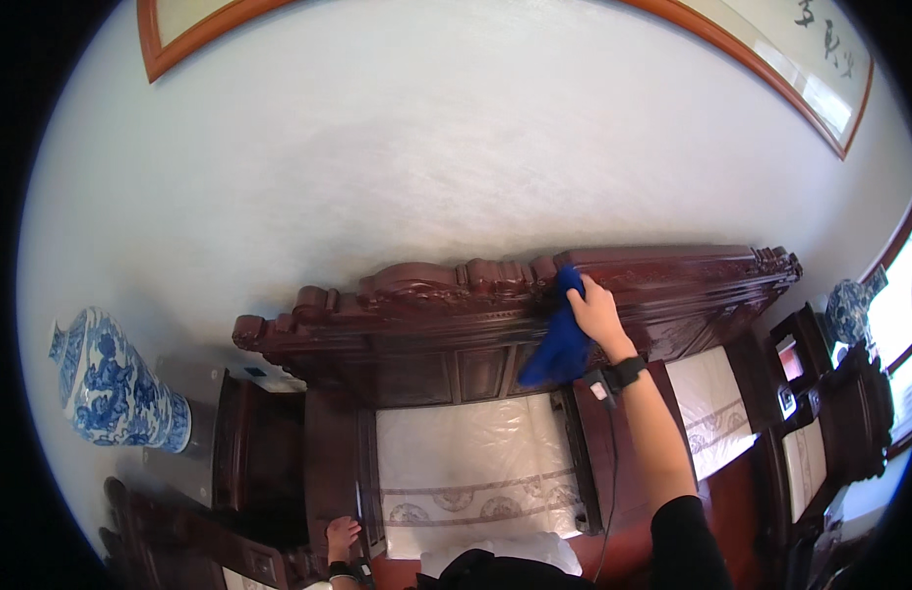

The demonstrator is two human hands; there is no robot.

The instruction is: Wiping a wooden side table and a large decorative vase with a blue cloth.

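Observation:
My right hand (597, 313) is closed on a blue cloth (559, 344) at the carved top rail of a dark wooden bench back (446, 285). The upper end of the cloth lies against the rail, and its loose end hangs down in front of the back panels. A strap with a small device (613, 382) is round my right wrist, and a thin cable runs down from it. Low at the left, my left hand (342, 534) is beside the dark wooden armrest (333, 472), fingers extended and nothing in them. I cannot tell whether it touches the wood.
A white patterned cushion (475, 462) covers the bench seat; another cushion (709, 403) lies farther right. A tall blue-and-white vase (117, 383) stands at the left, a second vase (849, 313) at the right by the window. Framed pictures hang on the white wall (407, 128).

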